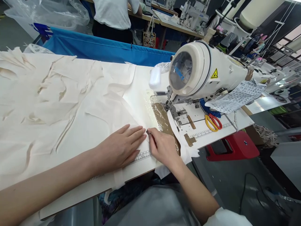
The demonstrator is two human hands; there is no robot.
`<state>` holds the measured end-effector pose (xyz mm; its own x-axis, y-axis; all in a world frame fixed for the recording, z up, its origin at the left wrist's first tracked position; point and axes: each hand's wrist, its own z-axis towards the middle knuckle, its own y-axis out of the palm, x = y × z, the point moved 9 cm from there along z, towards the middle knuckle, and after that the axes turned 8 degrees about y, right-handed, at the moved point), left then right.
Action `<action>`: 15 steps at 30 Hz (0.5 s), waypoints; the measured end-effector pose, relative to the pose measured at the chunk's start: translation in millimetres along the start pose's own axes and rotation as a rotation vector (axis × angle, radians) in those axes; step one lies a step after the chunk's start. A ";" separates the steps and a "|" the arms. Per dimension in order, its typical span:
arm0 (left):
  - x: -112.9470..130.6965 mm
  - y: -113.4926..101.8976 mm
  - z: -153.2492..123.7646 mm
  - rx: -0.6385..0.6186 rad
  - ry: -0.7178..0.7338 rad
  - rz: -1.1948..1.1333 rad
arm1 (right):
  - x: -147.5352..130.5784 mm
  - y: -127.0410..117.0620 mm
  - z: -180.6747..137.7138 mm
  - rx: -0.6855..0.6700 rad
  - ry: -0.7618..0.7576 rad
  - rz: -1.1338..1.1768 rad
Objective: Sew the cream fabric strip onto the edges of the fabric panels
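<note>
Fingers (pixel 135 135) on pale cloth (pixel 63 100); white table (pixel 82 190); blue bin (pixel 105 51), probably, beyond.

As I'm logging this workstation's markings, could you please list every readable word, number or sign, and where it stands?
"JUKI", apparently: background sewing machine.
Yellow warning triangle, symbol unclear: near sewing machine.
Printed sheet: too small to read.
Ruler strips: numbers too small to read reliably.
Any other markings: too small or blurred.

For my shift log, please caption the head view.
Left hand flat on white cloth, right hand curled beside it, before a sewing machine; scissors lie nearby.
</note>
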<state>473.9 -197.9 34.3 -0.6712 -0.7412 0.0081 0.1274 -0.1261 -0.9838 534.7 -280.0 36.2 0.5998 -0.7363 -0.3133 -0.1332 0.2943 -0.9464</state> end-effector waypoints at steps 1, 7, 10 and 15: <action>0.4 -0.4 0.1 0.004 0.000 0.005 | -0.4 0.1 0.6 -0.010 -0.003 -0.010; 1.2 -4.1 0.5 0.026 -0.018 0.022 | 3.5 -8.6 -13.0 -0.043 -0.045 -0.111; 2.7 -3.4 1.1 0.006 -0.001 0.032 | 9.7 -15.1 -23.0 -0.047 -0.041 -0.088; 5.8 -2.4 -0.2 -0.001 0.001 0.039 | 13.6 -15.1 -25.0 -0.032 -0.038 -0.014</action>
<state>469.5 -201.8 36.6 -0.6664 -0.7450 -0.0303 0.1526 -0.0965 -0.9836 525.2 -309.7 44.3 0.6314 -0.7162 -0.2973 -0.1492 0.2641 -0.9529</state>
